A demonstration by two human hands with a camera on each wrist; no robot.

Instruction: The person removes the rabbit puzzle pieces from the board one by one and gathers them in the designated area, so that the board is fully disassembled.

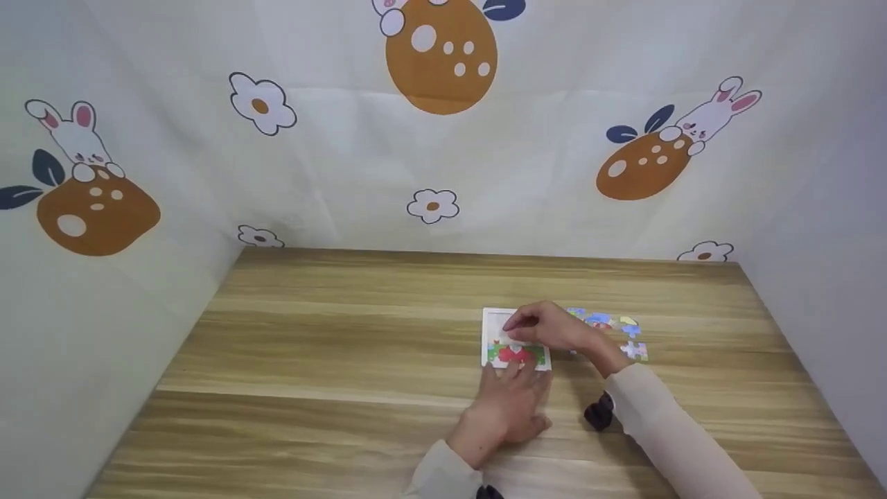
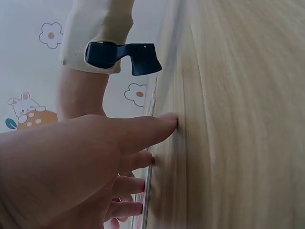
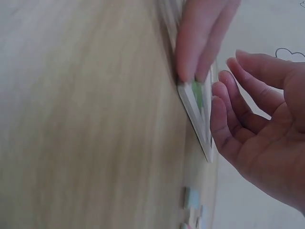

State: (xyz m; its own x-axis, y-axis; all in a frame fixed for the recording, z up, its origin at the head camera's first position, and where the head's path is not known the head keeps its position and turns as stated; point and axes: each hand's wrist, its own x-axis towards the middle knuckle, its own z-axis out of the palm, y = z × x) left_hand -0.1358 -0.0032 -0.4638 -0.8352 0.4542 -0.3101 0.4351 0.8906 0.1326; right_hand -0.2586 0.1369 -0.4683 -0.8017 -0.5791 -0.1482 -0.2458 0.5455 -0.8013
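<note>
Fingers of the right hand [image 1: 552, 326] are hovering over the nearly square frame [image 1: 486, 333], loosely curled, apparently holding nothing; those of the left hand [image 1: 511, 403], straighter, are resting on its near edge. Loose pieces [image 1: 597, 319] are lying rightward, nearer the right hand. No readable writing is showing.

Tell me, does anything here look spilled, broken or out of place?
Nothing stands out as odd. Loose puzzle pieces lie on the table, right of the white frame, but that seems ordinary: the frame is only partly filled. Some of it is hidden.
</note>
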